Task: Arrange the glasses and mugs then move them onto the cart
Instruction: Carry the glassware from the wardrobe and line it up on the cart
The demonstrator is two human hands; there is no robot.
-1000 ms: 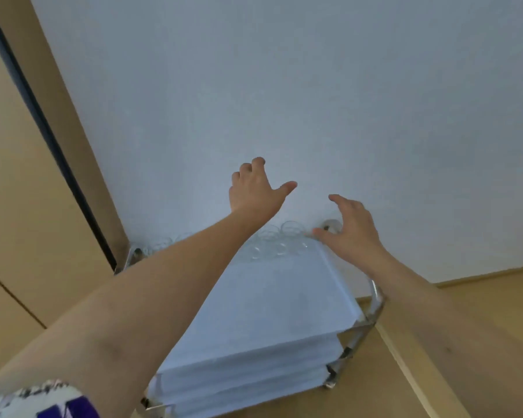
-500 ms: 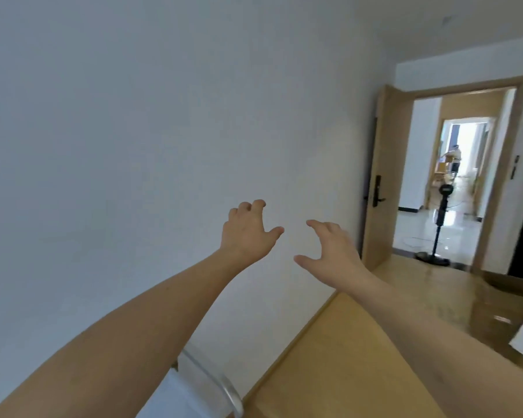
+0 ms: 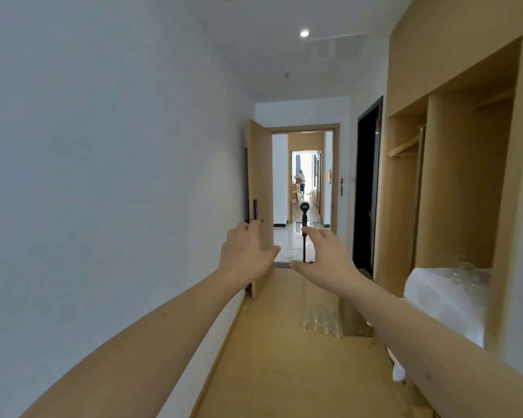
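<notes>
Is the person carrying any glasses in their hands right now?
No. The left hand and right hand are both held out open and empty in front of the wooden door.

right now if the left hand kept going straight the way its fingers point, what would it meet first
Probably the open door. The left hand is empty and its fingers point forward and up toward the door's edge by the handle. Depth is unclear, so the hand may instead pass beside it into the doorway.
</notes>
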